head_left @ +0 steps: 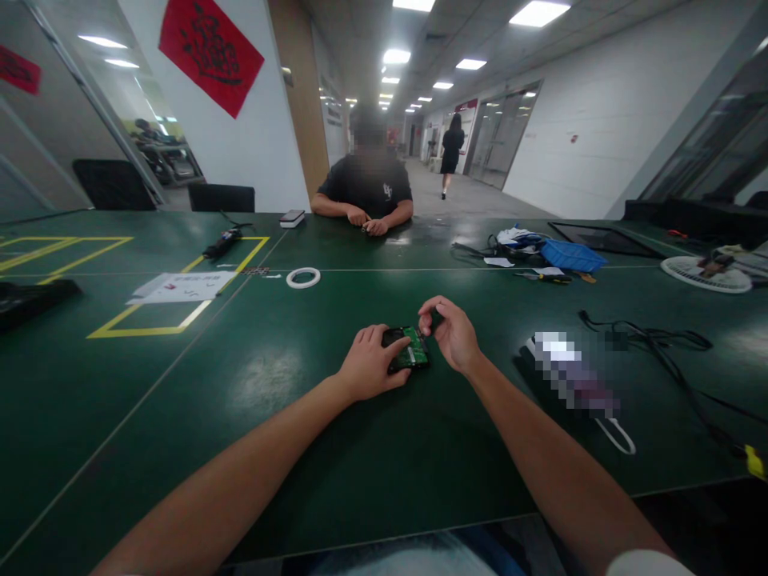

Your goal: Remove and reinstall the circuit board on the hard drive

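A small black device with a bare green circuit board (415, 349), which looks like a hard drive, lies on the table in front of me. My left hand (373, 364) holds it from the left, fingers over its top and thumb along the near edge. Just off its right edge, my right hand (453, 334) is raised with thumb and fingers curled into a pinch. Whatever may be between those fingertips is too small to make out.
A white tape ring (303, 278) lies beyond my left hand. To the right are a blurred-out device (570, 372), black cables (660, 340), a blue tray (573, 256) and a screwdriver (552, 278). Paper sheets (183, 286) lie left. A person (366, 188) sits opposite; another walks away behind.
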{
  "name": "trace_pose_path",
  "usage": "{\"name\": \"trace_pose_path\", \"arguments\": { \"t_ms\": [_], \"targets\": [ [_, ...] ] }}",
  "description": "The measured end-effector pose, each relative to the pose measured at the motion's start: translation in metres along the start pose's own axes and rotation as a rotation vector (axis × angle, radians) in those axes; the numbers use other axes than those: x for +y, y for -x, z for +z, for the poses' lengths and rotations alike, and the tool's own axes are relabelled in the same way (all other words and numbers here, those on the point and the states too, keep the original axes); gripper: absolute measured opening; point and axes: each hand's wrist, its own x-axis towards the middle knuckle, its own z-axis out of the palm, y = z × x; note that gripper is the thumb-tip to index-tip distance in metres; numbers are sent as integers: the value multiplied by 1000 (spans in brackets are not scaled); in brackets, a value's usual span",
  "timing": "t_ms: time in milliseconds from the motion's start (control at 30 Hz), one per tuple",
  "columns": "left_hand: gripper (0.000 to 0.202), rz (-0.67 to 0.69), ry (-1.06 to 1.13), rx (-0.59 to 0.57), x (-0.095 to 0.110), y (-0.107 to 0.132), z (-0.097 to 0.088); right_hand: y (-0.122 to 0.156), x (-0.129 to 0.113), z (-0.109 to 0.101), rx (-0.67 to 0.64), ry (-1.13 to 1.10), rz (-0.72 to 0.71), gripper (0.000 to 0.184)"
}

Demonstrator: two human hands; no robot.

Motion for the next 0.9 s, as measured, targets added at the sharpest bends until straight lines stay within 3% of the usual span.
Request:
{"name": "trace_pose_path", "arguments": {
  "t_ms": [433,733,900],
  "targets": [
    [65,-3,-14,-10,0,0,-1,-3,0,-1,51,-14,-11,28],
    [66,-7,15,-36,-1,0,-3,-1,-18,-15,3,536,-133,33],
    [66,-14,15,-28,0,1,-2,0,-20,-15,-51,473,-26,34]
  ]
}}
